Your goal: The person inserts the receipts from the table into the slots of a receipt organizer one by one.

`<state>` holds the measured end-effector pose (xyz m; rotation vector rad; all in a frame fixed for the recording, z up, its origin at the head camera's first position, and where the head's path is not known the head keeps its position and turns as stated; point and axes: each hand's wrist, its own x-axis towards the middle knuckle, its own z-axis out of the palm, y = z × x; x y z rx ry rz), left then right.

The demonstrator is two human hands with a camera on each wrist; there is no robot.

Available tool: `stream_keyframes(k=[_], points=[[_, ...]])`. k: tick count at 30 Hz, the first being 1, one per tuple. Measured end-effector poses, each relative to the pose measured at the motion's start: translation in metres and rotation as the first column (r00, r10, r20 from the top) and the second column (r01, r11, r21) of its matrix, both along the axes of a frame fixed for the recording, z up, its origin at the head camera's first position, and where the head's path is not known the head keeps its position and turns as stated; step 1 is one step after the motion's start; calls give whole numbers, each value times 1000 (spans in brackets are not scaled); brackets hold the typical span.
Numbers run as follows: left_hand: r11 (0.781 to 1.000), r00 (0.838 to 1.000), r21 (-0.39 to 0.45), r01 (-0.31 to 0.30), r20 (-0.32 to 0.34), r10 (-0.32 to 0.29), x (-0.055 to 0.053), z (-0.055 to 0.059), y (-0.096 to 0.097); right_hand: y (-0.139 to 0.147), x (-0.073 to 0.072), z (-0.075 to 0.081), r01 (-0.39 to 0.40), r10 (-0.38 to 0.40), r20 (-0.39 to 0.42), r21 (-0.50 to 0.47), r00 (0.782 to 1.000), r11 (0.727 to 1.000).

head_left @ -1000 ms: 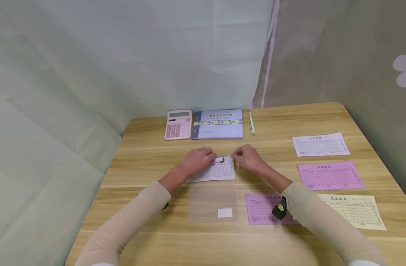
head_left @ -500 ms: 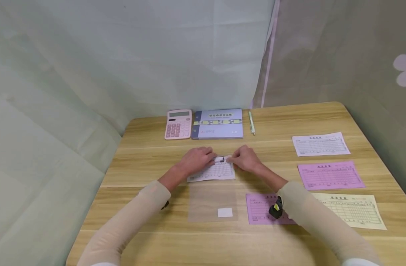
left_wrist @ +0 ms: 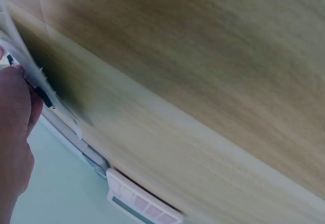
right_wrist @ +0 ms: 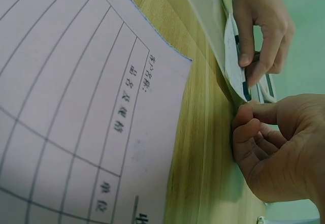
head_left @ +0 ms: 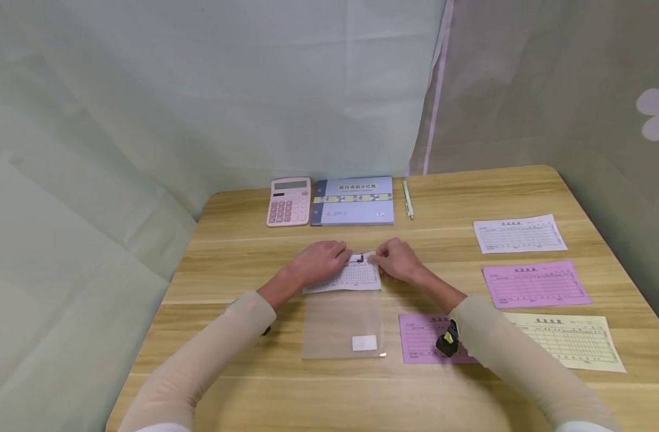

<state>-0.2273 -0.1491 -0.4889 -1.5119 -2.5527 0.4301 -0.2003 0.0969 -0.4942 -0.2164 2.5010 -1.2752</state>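
A white printed form (head_left: 356,278) lies mid-table in the head view, with a thin clip with black parts (head_left: 359,259) across its top edge. My left hand (head_left: 322,263) holds the clip from the left, its thumb over the paper in the right wrist view. At the form's top right corner my right hand (head_left: 398,259) pinches the paper between thumb and forefinger (right_wrist: 260,113). A translucent plastic sheet (head_left: 329,327) with a white label (head_left: 364,343) extends from the form towards me. The form's left part is hidden behind my left hand.
A pink calculator (head_left: 288,202), a blue account book (head_left: 353,210) and a pale green pen (head_left: 408,200) line the back. To the right lie white (head_left: 520,234), purple (head_left: 536,284) and yellow (head_left: 569,342) forms. Another purple form (head_left: 421,339) lies partly under my right forearm.
My right hand has shifted slightly left onto the form's corner. The plastic sheet has moved a little left, and a glint now shows at its lower right corner. My left hand stays nearly still.
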Motion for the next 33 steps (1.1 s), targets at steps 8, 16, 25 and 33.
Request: stream_keyframes(k=[8, 16, 25, 33], points=[[1000, 1000, 28, -5, -25, 6, 2, -6, -2, -3, 1, 2, 6, -6, -5, 17, 1000, 1000], [998, 1000, 63, -8, -23, 9, 4, -7, -2, -3, 2, 1, -6, 8, -41, 44, 999, 999], [983, 992, 152, -108, 81, 96, 4, -7, 1, -3, 2, 0, 10, -9, -28, 34, 1000, 999], [952, 976, 249, -176, 174, 134, 2, -6, -4, 1, 0, 1, 10, -10, -18, 7, 1000, 1000]])
